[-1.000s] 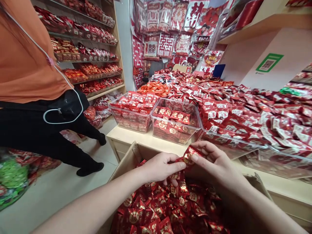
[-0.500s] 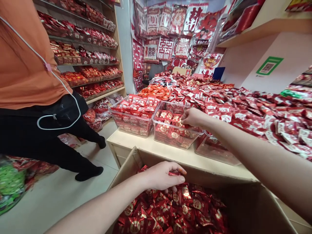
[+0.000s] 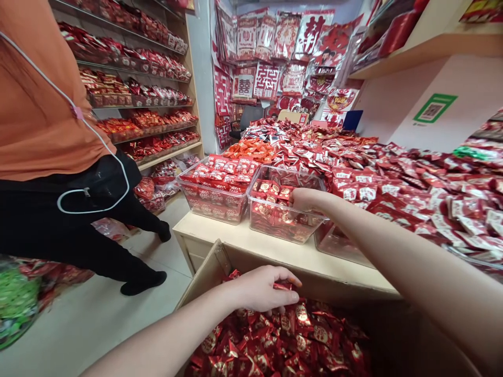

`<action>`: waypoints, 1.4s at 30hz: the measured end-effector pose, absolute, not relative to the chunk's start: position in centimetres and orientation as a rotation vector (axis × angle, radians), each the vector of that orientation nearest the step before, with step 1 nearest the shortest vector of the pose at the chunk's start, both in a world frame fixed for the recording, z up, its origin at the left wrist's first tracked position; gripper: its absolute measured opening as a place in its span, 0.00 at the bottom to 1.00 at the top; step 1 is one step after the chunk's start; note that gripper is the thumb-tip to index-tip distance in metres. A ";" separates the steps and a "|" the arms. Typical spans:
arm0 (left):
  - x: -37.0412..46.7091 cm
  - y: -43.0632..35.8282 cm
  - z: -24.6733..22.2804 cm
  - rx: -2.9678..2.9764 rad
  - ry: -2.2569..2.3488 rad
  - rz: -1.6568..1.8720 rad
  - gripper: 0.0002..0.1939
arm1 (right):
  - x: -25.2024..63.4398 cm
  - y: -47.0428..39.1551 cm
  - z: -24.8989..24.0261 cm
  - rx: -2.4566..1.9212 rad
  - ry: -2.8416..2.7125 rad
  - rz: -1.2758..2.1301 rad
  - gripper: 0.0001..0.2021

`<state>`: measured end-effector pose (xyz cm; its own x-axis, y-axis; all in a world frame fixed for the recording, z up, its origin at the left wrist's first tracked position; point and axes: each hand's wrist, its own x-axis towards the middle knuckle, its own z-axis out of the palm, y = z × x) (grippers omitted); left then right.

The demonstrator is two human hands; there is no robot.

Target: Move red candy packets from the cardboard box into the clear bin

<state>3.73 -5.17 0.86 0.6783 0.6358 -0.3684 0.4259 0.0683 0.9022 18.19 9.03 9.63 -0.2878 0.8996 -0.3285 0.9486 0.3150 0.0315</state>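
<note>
Nearest, an open cardboard carton (image 3: 314, 277) is noted, part-filled with loose red-and-gold foil packets (image 3: 275, 340), heaped with long axes running every way. Above them the left hand (image 3: 265, 289) is held palm down, fingers loosely curled, thumb and forefinger a little apart; between these a held packet (image 3: 283, 286) is taken to be gripped. Only a sliver is exposed, its long axis roughly level and left to right; its ends are hidden.

Beyond the carton, on the pale desk (image 3: 223, 228), the right hand (image 3: 306, 201) is sunk inside a clear plastic bin (image 3: 283, 235), knuckles bent, fingertips down at the row's right end. Whether anything is pinched there cannot be told. To the left of the fingers, binned packets (image 3: 271, 189) are set in neat rows, gold medallions outward.

The step in hand is judged to be the placing of a packet in line; a careful release, then clearance of the rim, would be called for.

Just beside, a second bin (image 3: 214, 209) is filled with red packets. Farther back, red-and-white packets (image 3: 353, 183) are piled; at the far wall, wedding decorations (image 3: 267, 81) are hung.
</note>
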 end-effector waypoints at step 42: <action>3.3 -4.6 1.1 1.333 0.766 0.233 0.19 | 16.8 11.5 8.4 1.246 2.799 -0.674 0.17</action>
